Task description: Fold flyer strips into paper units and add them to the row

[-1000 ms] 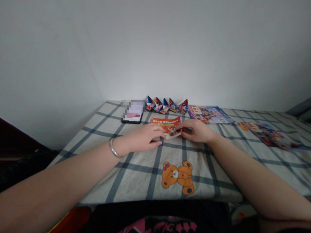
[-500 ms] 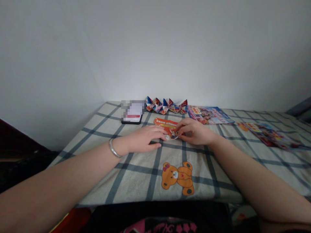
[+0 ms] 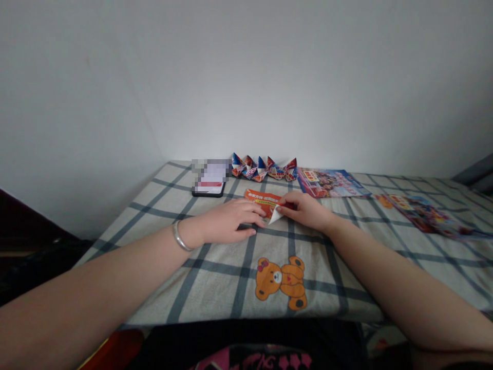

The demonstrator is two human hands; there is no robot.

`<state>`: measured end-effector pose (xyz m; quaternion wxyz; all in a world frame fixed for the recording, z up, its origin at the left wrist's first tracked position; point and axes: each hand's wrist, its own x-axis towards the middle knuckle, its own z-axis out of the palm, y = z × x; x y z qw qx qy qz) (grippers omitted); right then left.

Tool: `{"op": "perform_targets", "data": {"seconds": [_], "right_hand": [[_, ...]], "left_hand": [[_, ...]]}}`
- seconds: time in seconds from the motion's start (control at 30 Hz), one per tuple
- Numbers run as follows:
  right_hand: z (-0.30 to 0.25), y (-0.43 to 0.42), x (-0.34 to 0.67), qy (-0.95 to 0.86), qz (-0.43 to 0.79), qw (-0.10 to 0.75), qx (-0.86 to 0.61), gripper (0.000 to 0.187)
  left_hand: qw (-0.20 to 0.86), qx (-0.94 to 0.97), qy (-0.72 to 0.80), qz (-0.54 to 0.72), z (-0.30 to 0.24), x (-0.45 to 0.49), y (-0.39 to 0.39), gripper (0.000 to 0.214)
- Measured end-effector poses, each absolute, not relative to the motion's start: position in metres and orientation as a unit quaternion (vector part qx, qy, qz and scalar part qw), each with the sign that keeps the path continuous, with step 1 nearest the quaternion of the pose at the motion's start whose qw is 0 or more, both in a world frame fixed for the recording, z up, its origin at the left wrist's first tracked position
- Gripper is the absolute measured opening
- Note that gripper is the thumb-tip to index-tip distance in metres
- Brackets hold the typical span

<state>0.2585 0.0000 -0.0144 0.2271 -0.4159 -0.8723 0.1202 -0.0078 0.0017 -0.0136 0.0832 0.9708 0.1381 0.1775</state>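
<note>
An orange printed sheet of paper lies on the checked cloth between my hands. Its near right corner is folded over, so the white underside shows. My left hand rests open on the paper's left side, fingers stretched out and laid flat. A silver bangle circles that wrist. My right hand pinches the turned-up corner between thumb and fingers. Part of the sheet is hidden beneath both hands.
Behind the paper stands a row of folded paper shapes against the wall. A phone lies at the back left. One colourful leaflet is at the back right, another leaflet farther right. The checked tablecloth bears a printed bear.
My right hand has lifted the paper's near right corner and folded it inward, exposing the white underside. My left hand has stayed nearly in place.
</note>
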Motion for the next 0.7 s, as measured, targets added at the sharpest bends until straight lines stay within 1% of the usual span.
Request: {"op": "perform_targets", "data": {"seconds": [0.13,0.43,0.7], "right_hand": [[-0.019,0.002,0.252,-0.859,0.091,0.236,-0.445,0.019],[-0.022,0.001,0.241,-0.851,0.035,0.217,-0.477,0.017],[-0.024,0.001,0.239,-0.849,0.022,0.216,-0.481,0.014]], "left_hand": [[0.071,0.971,0.144,0.179,-0.012,-0.007,0.0,0.02],[0.08,0.971,0.149,0.167,-0.008,-0.007,-0.001,0.02],[0.073,0.972,0.146,0.171,-0.009,-0.008,-0.001,0.02]]}}
